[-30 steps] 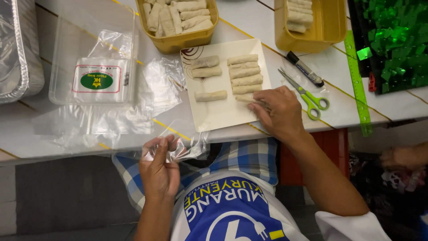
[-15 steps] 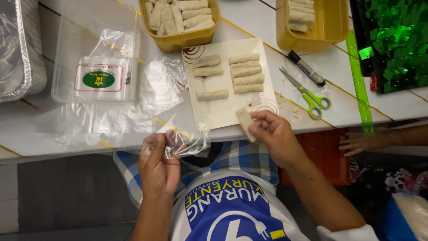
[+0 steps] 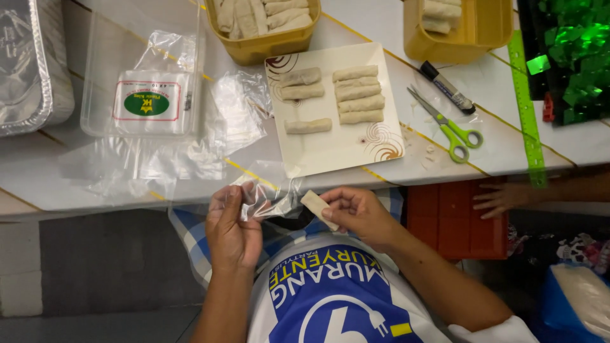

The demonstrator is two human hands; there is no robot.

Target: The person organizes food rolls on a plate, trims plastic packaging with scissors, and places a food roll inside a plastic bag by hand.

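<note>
Roll going by a clear bag

The right hand [image 3: 359, 213] pinches a pale roll [image 3: 319, 209]; the left hand [image 3: 232, 225] grips a see-through bag [image 3: 270, 197], whose edges are hard to see.

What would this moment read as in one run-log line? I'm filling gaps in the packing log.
left hand: holds clear plastic bag | right hand: holds pale roll at bag mouth | plate: seven rolls
</note>
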